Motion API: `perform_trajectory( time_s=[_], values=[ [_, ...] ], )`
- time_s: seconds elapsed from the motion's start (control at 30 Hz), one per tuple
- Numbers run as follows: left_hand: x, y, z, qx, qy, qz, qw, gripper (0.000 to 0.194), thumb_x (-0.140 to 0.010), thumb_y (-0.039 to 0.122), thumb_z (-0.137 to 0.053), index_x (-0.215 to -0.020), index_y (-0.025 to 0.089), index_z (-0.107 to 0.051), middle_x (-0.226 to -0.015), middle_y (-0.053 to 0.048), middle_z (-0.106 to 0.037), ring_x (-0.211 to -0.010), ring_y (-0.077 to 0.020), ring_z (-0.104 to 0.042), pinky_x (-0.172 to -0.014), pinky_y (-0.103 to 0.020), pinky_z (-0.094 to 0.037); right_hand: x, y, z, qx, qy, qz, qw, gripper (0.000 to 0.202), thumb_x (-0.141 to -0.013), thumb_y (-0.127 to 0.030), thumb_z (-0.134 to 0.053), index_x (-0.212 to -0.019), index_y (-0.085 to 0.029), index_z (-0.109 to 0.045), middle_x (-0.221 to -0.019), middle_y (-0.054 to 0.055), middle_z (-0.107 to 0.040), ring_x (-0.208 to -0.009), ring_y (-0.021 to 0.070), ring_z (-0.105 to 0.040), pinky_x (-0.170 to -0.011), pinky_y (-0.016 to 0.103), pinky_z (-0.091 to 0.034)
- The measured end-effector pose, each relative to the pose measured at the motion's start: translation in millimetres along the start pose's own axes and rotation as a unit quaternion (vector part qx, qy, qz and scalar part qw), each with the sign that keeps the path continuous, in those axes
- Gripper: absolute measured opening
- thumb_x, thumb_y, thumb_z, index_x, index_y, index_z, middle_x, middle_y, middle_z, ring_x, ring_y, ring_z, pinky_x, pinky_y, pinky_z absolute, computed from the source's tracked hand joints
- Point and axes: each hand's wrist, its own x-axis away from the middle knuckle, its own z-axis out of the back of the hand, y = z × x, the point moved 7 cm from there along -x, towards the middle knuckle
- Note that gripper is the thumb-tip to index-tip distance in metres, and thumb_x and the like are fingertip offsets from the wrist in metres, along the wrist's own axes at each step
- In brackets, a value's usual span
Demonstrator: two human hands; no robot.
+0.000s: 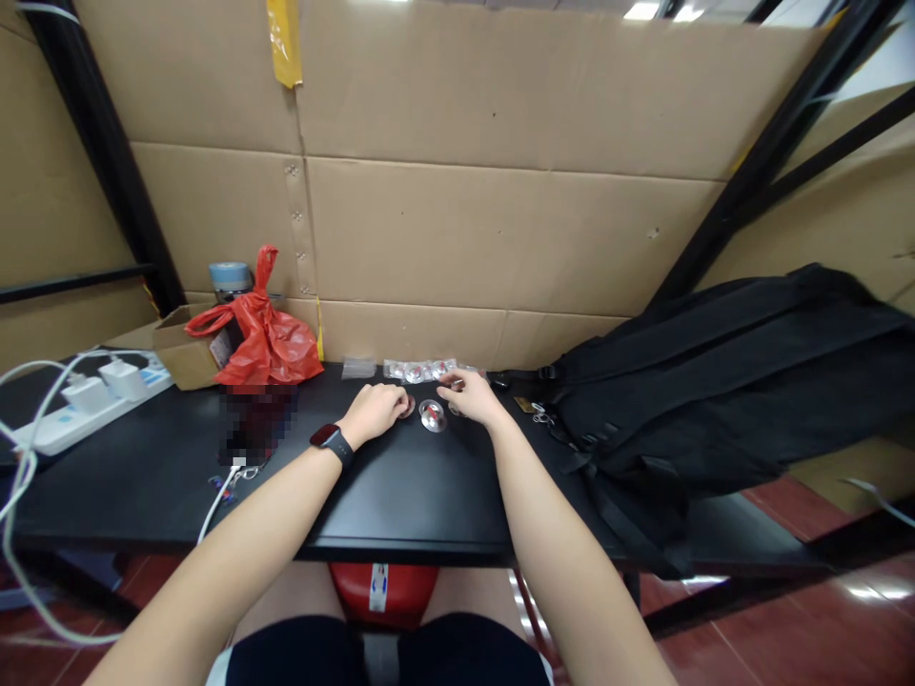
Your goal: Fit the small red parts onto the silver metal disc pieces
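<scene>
Close to the back of the black table, my left hand (376, 412) has its fingers curled together at a small round disc (408, 407), which they partly hide. A shiny, clear-rimmed disc with a red centre (433, 415) lies flat between my hands. My right hand (472, 395) is bent over to the right of it, fingers drawn in; what they hold is too small to make out. Part of another shiny round piece (456, 411) shows beneath that hand. Just behind my fingers runs a row of similar discs in clear wrapping (420, 371).
A small clear packet (358, 368) lies left of the row. On the left are a red plastic bag (275, 333), a cardboard box (187, 351) and a power strip (92, 410) with cables. A black backpack (715, 381) covers the right side. Cardboard (457, 219) walls the back.
</scene>
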Motion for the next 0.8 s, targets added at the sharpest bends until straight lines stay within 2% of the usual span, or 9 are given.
perform_trajectory(
  time_s=[0.13, 0.2, 0.27, 0.4, 0.53, 0.6, 0.7, 0.8],
  values=[
    [-2, -6, 9.8, 0.061, 0.037, 0.011, 0.997, 0.019, -0.096, 0.024, -0.045, -0.098, 0.021, -0.064, -0.096, -0.004, -0.073, -0.086, -0.0183, -0.068, -0.08, -0.027, -0.05, 9, -32, -28, -0.141, -0.09, 0.071, 0.983, 0.054, -0.066, -0.034, -0.082, -0.115, -0.022, -0.063, -0.122, 0.009, -0.066, -0.098, 0.0224, -0.068, -0.076, 0.033, -0.057],
    [-3, -8, 13.6, 0.118, 0.053, 0.01, 0.992, 0.019, -0.096, 0.026, -0.045, -0.099, 0.02, -0.063, -0.097, -0.004, -0.073, -0.088, -0.0183, -0.068, -0.081, -0.028, -0.051, 13, -43, -44, -0.183, -0.123, 0.087, 0.971, 0.058, -0.065, -0.034, -0.084, -0.117, -0.023, -0.061, -0.122, 0.009, -0.066, -0.098, 0.0219, -0.069, -0.079, 0.034, -0.057],
    [-3, -8, 16.2, 0.173, 0.061, 0.005, 0.983, 0.018, -0.095, 0.028, -0.047, -0.095, 0.02, -0.063, -0.096, -0.004, -0.073, -0.088, -0.0185, -0.067, -0.083, -0.029, -0.051, 14, -51, -52, -0.208, -0.113, 0.098, 0.967, 0.053, -0.067, -0.035, -0.082, -0.114, -0.022, -0.06, -0.115, 0.008, -0.067, -0.092, 0.0191, -0.069, -0.082, 0.034, -0.057],
    [-4, -8, 17.6, 0.218, 0.055, -0.013, 0.974, 0.017, -0.093, 0.03, -0.051, -0.092, 0.02, -0.064, -0.095, -0.003, -0.071, -0.089, -0.0184, -0.066, -0.087, -0.03, -0.05, 14, -58, -53, -0.228, -0.079, 0.101, 0.965, 0.043, -0.07, -0.037, -0.078, -0.104, -0.021, -0.059, -0.105, 0.006, -0.067, -0.087, 0.0167, -0.068, -0.082, 0.032, -0.056],
    [-6, -7, 11.9, 0.305, 0.008, -0.025, 0.952, 0.016, -0.092, 0.029, -0.053, -0.094, 0.018, -0.064, -0.096, -0.005, -0.07, -0.092, -0.0183, -0.067, -0.089, -0.03, -0.05, 19, -59, -52, -0.263, -0.13, 0.069, 0.953, 0.052, -0.062, -0.036, -0.084, -0.102, -0.024, -0.053, -0.117, 0.005, -0.063, -0.088, 0.0153, -0.068, -0.083, 0.033, -0.057],
    [-7, -5, 10.0, 0.337, -0.013, -0.027, 0.941, 0.016, -0.092, 0.028, -0.054, -0.097, 0.017, -0.064, -0.098, -0.006, -0.071, -0.094, -0.0185, -0.067, -0.09, -0.031, -0.051, 21, -60, -51, -0.279, -0.142, 0.062, 0.947, 0.055, -0.06, -0.034, -0.085, -0.102, -0.025, -0.051, -0.113, 0.004, -0.065, -0.088, 0.016, -0.069, -0.084, 0.034, -0.057],
    [-7, -3, 15.3, 0.31, -0.001, -0.024, 0.951, 0.019, -0.092, 0.031, -0.055, -0.097, 0.017, -0.066, -0.099, -0.006, -0.072, -0.094, -0.0193, -0.067, -0.089, -0.031, -0.05, 20, -60, -49, -0.286, -0.129, 0.065, 0.947, 0.052, -0.061, -0.03, -0.083, -0.102, -0.024, -0.051, -0.102, 0.002, -0.065, -0.085, 0.0162, -0.07, -0.081, 0.032, -0.057],
    [-5, -6, 25.7, 0.225, 0.025, -0.025, 0.974, 0.02, -0.093, 0.033, -0.054, -0.093, 0.018, -0.067, -0.096, -0.005, -0.072, -0.09, -0.0192, -0.066, -0.086, -0.03, -0.049, 15, -54, -46, -0.26, -0.105, 0.076, 0.957, 0.047, -0.065, -0.028, -0.078, -0.103, -0.023, -0.051, -0.098, 0.001, -0.064, -0.079, 0.0148, -0.068, -0.075, 0.029, -0.055]
  ],
)
